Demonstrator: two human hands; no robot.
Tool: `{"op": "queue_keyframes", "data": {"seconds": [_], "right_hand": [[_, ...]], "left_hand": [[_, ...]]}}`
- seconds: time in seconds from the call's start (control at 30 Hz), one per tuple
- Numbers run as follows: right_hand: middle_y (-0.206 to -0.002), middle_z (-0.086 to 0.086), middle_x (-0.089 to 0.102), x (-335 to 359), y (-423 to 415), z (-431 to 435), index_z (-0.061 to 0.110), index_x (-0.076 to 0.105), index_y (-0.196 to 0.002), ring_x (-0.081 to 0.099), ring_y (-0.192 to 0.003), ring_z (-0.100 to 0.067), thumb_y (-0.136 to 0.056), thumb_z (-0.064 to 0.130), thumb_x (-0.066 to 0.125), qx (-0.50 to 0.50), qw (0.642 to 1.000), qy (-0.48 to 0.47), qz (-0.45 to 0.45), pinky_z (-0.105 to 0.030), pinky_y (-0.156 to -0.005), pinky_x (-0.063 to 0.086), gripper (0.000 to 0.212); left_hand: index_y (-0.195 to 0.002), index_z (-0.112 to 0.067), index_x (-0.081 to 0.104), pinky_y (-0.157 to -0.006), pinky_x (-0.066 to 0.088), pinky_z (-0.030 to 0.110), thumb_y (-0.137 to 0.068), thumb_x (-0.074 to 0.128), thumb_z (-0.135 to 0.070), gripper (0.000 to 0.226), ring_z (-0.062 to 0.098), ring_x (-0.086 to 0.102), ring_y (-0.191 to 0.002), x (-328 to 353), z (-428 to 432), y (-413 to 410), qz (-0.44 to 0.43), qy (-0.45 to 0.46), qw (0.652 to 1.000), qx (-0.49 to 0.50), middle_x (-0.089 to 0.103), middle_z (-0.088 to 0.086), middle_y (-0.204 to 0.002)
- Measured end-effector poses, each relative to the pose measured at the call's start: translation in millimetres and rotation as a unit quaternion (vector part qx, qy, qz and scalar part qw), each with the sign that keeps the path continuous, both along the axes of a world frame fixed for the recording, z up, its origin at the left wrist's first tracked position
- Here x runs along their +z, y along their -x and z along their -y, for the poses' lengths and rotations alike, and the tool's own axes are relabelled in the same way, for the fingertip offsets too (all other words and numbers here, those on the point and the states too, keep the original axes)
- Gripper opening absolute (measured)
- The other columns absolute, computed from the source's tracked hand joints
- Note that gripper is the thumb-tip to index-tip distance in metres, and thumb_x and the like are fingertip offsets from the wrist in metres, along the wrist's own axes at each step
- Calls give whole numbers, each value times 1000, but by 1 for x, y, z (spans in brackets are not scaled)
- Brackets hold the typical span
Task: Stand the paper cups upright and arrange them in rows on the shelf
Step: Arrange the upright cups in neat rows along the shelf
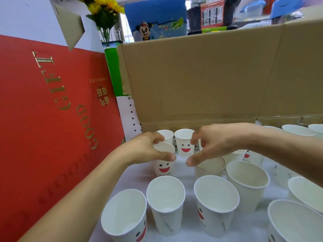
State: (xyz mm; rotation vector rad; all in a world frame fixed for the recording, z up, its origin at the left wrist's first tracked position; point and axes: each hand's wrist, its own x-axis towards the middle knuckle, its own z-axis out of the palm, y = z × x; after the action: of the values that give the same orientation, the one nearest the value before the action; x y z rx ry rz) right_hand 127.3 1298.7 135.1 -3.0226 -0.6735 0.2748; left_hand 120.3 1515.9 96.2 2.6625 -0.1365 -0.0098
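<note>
Several white paper cups with red smiley faces stand upright on the white shelf [185, 231]. My left hand [148, 148] grips the rim of one smiley cup [163, 167] in the second row from the back, thumb on its near edge. My right hand [215, 142] grips the rim of another cup [209, 167] just to the right. Two cups [184, 143] stand behind the hands against the back. In front, a near row of three cups [166, 203] stands upright, with more cups off to the right [248, 184].
A red "GOOD GIFT" box [52, 119] walls the left side. A tall brown cardboard sheet [209, 77] closes the back. A white perforated shelf post [130, 116] stands in the back left corner. Sunflowers and packaged goods sit above.
</note>
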Motion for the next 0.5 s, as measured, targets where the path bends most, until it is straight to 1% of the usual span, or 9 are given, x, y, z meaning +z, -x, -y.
{"op": "queue_keyframes", "data": {"seconds": [0.07,0.1,0.13,0.23,0.3,0.33,0.37,0.43,0.5], "right_hand": [[-105,18,50,1,4,2,40,48,-128,54,-97,-13,-62,76,66,-4,999,40,-11,-30,-81,46,77],[-105,19,49,1,5,2,41,48,-127,54,-95,-12,-63,73,68,1,999,45,-11,-28,-76,45,74],[-107,18,50,-1,5,1,42,48,-126,55,-95,-12,-64,69,70,8,999,42,-9,-28,-75,46,71],[-115,15,55,-7,-1,-3,39,52,-124,58,-96,-12,-68,55,74,47,999,-9,-13,-33,-86,52,62],[-118,15,58,-10,-5,-4,36,52,-128,59,-100,-12,-73,43,75,73,995,-57,-24,-35,-90,52,60],[-120,14,58,-11,-7,-3,36,50,-130,59,-103,-12,-74,41,75,77,994,-76,-29,-35,-91,52,61],[-124,14,56,-11,-8,-2,35,48,-133,59,-106,-12,-75,42,74,75,993,-90,-30,-35,-93,52,64],[-129,15,53,-12,-12,2,36,45,-137,57,-110,-13,-72,52,74,63,993,-96,-27,-36,-95,50,73],[-128,14,53,-14,-15,4,36,45,-137,58,-108,-13,-70,55,74,53,995,-82,-21,-35,-95,49,75]], "left_hand": [[-133,-27,52,-99,45,31,-66,79,-56,78,13,55,-112,-1,1,0,7,17,1000,7,57,-8,-129],[-132,-27,54,-97,46,31,-67,80,-53,74,13,56,-109,-1,1,-1,7,27,1000,7,58,-7,-126],[-130,-26,55,-95,47,31,-68,81,-50,71,14,57,-107,-2,1,-1,6,36,999,7,59,-7,-123],[-128,-27,57,-95,48,31,-69,82,-45,67,14,57,-106,-4,0,-2,8,51,999,7,60,-8,-118],[-128,-28,56,-97,47,33,-69,82,-44,67,13,57,-107,-5,-1,-3,14,57,998,9,59,-8,-120],[-129,-28,56,-98,46,33,-69,82,-45,68,13,56,-108,-5,-2,-3,17,58,998,10,59,-8,-121],[-130,-28,55,-98,46,32,-69,82,-45,69,13,55,-108,-6,-2,-3,20,57,998,10,58,-8,-122],[-132,-26,53,-92,43,26,-69,82,-47,73,11,54,-106,-7,-2,-2,27,54,998,10,58,-8,-123],[-133,-24,53,-88,40,22,-69,82,-46,74,9,53,-104,-8,-2,-2,33,56,998,11,57,-7,-123]]}}
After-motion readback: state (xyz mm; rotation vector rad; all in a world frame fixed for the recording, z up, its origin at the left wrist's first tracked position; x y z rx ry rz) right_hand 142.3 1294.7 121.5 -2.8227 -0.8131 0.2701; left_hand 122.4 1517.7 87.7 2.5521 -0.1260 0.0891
